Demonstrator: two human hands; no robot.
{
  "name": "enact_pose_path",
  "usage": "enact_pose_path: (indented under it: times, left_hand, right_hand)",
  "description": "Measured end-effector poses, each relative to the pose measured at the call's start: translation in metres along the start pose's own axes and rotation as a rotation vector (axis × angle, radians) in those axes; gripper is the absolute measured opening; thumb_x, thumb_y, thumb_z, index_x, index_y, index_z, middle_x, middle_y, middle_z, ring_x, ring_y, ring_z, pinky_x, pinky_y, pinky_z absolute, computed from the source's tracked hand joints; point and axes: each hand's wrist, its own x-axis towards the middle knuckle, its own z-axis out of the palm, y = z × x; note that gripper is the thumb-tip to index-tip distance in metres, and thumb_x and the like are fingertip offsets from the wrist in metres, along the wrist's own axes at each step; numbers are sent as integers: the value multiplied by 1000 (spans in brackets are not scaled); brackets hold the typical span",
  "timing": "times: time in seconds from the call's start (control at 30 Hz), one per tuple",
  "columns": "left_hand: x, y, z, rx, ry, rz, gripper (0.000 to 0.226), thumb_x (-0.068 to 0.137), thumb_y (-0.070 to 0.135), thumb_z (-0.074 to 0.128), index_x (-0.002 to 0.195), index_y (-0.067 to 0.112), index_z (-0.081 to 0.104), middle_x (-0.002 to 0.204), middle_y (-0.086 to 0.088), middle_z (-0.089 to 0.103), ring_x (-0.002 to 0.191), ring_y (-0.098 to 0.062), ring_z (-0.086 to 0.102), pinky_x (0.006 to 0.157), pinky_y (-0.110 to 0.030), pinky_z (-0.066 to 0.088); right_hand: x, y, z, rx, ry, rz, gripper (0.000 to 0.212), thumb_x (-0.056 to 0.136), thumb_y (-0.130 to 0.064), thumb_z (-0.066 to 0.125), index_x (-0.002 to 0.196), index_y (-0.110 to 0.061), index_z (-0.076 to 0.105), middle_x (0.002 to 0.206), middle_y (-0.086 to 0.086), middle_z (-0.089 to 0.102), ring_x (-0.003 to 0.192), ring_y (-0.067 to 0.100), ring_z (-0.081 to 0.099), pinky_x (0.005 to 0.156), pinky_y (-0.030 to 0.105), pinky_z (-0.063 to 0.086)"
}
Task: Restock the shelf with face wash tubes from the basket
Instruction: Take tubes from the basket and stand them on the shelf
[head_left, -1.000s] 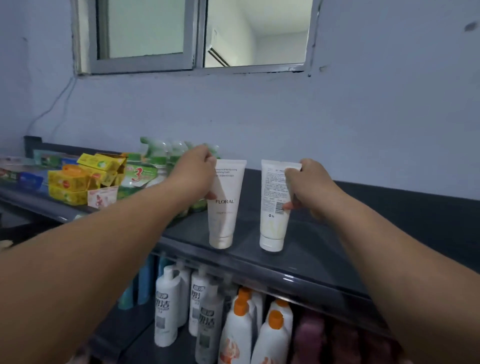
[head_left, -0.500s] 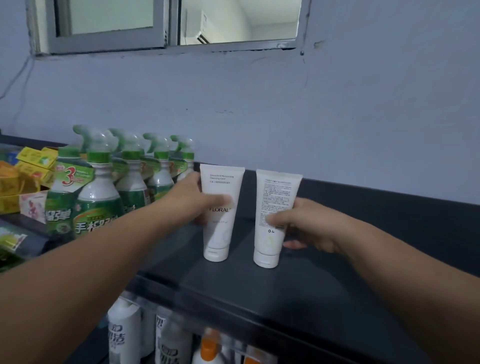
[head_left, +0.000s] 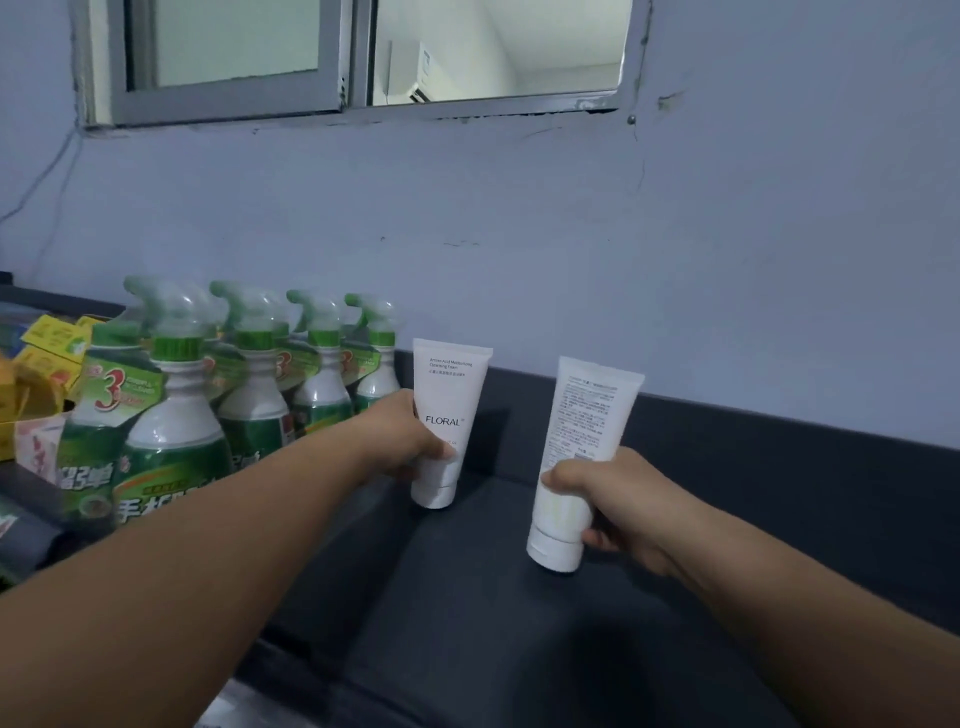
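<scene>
Gripping FLORAL tube (head_left: 449, 395) in left hand (head_left: 410, 441), tilted back-label tube (head_left: 587, 415) in right hand (head_left: 618, 499), caps down at shelf (head_left: 467, 597); could topple on release: narrow caps, tilt

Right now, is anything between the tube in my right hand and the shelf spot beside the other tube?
Nothing visible. The shelf between the right tube and the left tube lies bare; the spray bottles stand beyond the left tube.

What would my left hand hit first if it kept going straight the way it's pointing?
Likely the shelf's dark back rail, just behind the tube that the left hand grips, then the wall. Depth is hard to judge.
</scene>
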Motion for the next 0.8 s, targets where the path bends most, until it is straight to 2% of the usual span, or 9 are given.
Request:
enact_pose_path:
  times: [0.13,0.27,0.4,0.5,0.57,0.6,0.7,0.73,0.8]
  left_hand:
    - [31,-9,1,18,-17,-26,27,77,0,73,98,11,60,94,-11,67,81,-25,65,65,-39,57]
    - [49,-13,4,-15,-36,-15,18,81,-3,69,91,10,61,85,-8,67,74,-21,64,58,-32,53]
    - [63,-16,10,-48,-58,-21,22,83,0,68,98,12,57,90,-6,66,79,-21,63,62,-35,55]
    - [66,-20,11,-64,-57,-49,35,82,1,69,109,12,50,106,-8,64,95,-23,64,80,-43,57]
    - [62,-22,7,-11,-62,-69,48,80,3,72,121,10,47,114,-8,62,102,-24,62,86,-44,55]
    - [58,-22,4,18,-60,-76,58,79,4,73,128,10,45,118,-8,61,104,-25,62,87,-42,55]
    - [42,-19,-12,67,10,-81,75,80,9,74,143,13,34,128,-11,52,108,-28,59,86,-40,56]
    - [36,-18,-18,76,31,-80,73,81,11,73,142,14,35,127,-12,52,107,-28,59,87,-42,55]
    - [22,-19,-31,101,52,-90,68,81,15,73,140,16,39,125,-13,54,105,-29,61,88,-45,55]
  right_hand:
    - [13,4,5,102,-57,91,30,81,-18,74,107,-22,62,100,1,71,88,16,67,51,22,50]
    - [29,3,12,141,-110,178,43,80,6,64,117,-15,57,113,8,66,96,20,65,51,22,53]
    - [44,6,22,92,-131,216,47,78,15,51,116,-13,55,114,13,60,88,20,61,51,21,54]
    - [52,10,24,65,-155,206,51,75,16,53,117,-12,53,121,13,57,97,26,63,55,23,56]
    - [56,13,27,10,-162,165,52,72,10,65,117,-13,52,120,12,58,100,27,65,60,26,57]
    - [57,14,30,-36,-156,135,55,68,0,75,116,-14,52,117,10,61,99,26,66,59,26,56]
    - [61,17,51,-121,-104,75,88,39,-35,91,117,-19,53,110,2,68,96,21,69,51,23,49]
    - [64,19,60,-105,-96,68,94,34,-39,91,118,-21,52,110,0,68,96,19,69,49,21,47]
    - [64,17,76,-73,-111,75,88,41,-31,90,118,-23,49,111,-2,66,96,19,68,47,20,45]
